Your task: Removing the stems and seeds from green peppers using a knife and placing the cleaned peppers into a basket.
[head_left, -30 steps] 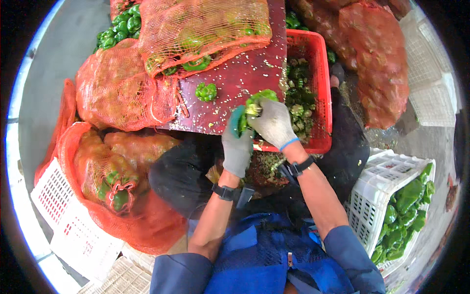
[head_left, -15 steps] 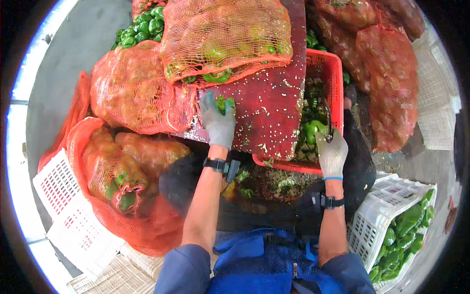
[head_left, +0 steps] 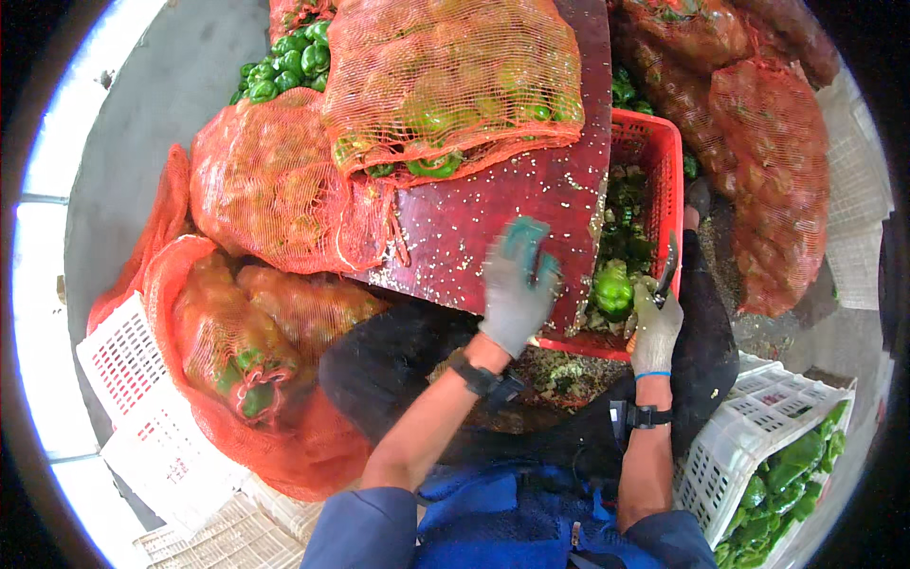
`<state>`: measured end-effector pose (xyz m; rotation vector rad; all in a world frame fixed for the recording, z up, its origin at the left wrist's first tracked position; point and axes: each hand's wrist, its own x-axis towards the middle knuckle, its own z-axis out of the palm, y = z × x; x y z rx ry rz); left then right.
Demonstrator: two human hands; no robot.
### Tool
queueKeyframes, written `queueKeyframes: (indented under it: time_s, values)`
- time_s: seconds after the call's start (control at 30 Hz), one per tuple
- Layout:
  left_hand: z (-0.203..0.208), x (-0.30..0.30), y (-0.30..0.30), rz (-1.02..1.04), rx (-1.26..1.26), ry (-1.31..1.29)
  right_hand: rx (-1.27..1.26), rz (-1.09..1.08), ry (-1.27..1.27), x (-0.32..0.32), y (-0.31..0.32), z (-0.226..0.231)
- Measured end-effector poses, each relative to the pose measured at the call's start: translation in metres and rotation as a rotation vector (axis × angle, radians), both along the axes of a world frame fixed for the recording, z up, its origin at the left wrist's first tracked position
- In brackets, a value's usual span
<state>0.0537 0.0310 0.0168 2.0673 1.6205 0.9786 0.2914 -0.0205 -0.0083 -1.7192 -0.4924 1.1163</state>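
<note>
My left hand [head_left: 519,286], in a white glove with teal fingers, is over the near edge of the dark red board [head_left: 455,237]. Its fingers are apart, slightly blurred, with nothing visible in them. My gloved right hand [head_left: 656,330] is closed round a knife with a curved dark blade [head_left: 670,264], at the near right corner of the red plastic basket [head_left: 671,171]. Against this hand's fingertips sits a green bell pepper [head_left: 612,291], above the basket's dark green scraps [head_left: 626,213]; whether the fingers grip it is hard to make out.
A large orange mesh sack of peppers [head_left: 455,76] lies on the board, with another sack [head_left: 265,180] to its left. More filled sacks [head_left: 773,180] stand at the far right. A white crate [head_left: 725,427] at lower right holds green peppers. Pale seeds dot the board.
My left hand has moved right and nearer across the board; the green piece in it no longer shows. My right hand, knife and the pepper have come nearer together. The view has shifted slightly.
</note>
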Motion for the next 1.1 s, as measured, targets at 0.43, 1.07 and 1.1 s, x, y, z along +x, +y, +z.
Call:
queueKeyframes:
  time_s: [0.43,1.07,1.1]
  values:
    - [0.049,-0.222,0.178,0.410,0.297,0.308,-0.077,0.042,0.061,-0.009,0.013,0.000]
    - [0.033,-0.202,0.150,0.525,-0.022,0.295,-0.107,0.051,0.089,-0.022,0.019,-0.001]
    - [0.027,-0.216,0.161,0.512,0.116,0.290,-0.113,0.071,0.087,-0.021,0.019,-0.002]
